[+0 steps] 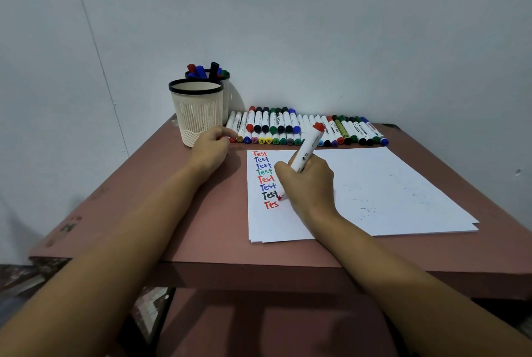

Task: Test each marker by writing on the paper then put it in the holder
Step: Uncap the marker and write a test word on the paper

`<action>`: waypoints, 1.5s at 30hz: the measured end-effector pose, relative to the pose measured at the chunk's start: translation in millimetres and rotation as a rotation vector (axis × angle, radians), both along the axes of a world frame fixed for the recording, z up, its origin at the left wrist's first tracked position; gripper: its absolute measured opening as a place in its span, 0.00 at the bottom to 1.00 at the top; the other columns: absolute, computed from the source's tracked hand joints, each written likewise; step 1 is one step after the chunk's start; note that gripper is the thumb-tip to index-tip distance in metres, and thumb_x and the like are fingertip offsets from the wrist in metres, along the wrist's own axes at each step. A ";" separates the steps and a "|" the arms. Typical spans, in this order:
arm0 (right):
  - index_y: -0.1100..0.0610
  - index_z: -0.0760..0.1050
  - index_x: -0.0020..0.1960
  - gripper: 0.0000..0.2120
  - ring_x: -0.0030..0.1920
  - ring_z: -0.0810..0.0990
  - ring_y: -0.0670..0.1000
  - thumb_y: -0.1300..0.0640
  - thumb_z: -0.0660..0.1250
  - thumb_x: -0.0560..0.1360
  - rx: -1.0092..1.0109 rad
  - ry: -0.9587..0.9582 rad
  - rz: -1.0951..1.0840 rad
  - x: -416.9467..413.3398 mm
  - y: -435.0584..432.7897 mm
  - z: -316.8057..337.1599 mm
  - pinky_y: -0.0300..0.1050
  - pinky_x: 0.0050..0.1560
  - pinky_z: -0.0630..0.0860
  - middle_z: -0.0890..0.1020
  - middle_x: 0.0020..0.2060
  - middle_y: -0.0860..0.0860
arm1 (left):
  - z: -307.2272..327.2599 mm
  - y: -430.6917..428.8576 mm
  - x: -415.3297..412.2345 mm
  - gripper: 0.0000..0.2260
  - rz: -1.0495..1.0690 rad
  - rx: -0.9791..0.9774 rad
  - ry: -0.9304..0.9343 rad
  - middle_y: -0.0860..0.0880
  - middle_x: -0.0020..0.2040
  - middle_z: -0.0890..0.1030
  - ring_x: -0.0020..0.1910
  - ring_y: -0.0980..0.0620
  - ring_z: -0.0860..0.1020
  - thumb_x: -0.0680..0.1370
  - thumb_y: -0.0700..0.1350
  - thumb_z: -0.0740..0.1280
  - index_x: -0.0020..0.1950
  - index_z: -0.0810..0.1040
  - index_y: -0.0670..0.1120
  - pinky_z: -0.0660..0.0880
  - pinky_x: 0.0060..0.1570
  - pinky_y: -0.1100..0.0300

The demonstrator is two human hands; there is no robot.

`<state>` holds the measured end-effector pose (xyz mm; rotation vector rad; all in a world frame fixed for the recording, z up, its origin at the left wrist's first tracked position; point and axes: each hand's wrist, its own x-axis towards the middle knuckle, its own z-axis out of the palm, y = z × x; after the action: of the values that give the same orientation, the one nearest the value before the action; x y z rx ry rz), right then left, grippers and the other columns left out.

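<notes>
Both bare forearms reach in from the bottom edge over the reddish-brown table (144, 198). Nearest, the right hand (308, 184) is curled tight round a white-barrelled red marker (306, 152), barrel tilted up and away. Its red tip sits low at the left of the fist, over the stack of white paper sheets (388, 192). Whether the tip touches the sheet is hard to tell, as the fingers cover most of it.

Down the paper's left side runs a column of "Test" in red, blue, green and black, and the lowest red word reads just "Tes". The right hand hides some of the line ends.

Further out, the left hand (211, 149) rests on the table with its fingers loosely curled, gripping nothing I can see, just beside the cream slotted plastic holder with a black rim (197, 115). Its inside can't be seen from this angle.

At the wall lies a long row of capped markers (302, 129) in two layers, with labels too small to read. A second holder (226, 97) is mostly hidden behind the first, and red, blue, black and green marker ends (205, 70) poke out of it.
</notes>
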<state>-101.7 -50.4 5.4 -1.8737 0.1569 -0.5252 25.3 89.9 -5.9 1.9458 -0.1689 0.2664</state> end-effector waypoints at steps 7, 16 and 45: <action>0.51 0.63 0.32 0.16 0.26 0.72 0.42 0.59 0.65 0.76 -0.058 0.036 0.026 1.7 0.3 -0.3 0.29 0.22 0.65 0.71 0.28 0.46 | 0.5 0.4 -0.7 0.14 -0.003 0.007 -0.004 0.49 0.33 0.73 0.30 0.53 0.68 0.77 0.34 0.55 0.50 0.78 0.46 0.65 0.32 0.60; 0.53 0.65 0.32 0.15 0.27 0.72 0.43 0.59 0.65 0.75 -0.012 0.030 0.014 3.7 -0.8 -1.7 0.35 0.28 0.71 0.71 0.27 0.47 | 0.8 -0.2 -1.6 0.14 -0.004 0.024 -0.012 0.50 0.34 0.73 0.31 0.53 0.69 0.77 0.34 0.55 0.50 0.78 0.46 0.66 0.33 0.60; 0.58 0.70 0.37 0.12 0.27 0.70 0.47 0.53 0.65 0.77 0.528 0.023 0.048 65.2 -29.0 37.9 0.39 0.30 0.70 0.72 0.29 0.51 | 16.2 -13.4 -22.1 0.15 -0.235 -0.117 -0.061 0.45 0.32 0.70 0.30 0.52 0.68 0.76 0.31 0.51 0.40 0.75 0.44 0.65 0.29 0.62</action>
<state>-36.5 -79.3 43.3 -1.3651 0.2396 -0.3827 3.2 76.5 10.4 1.7831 -0.4105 0.1765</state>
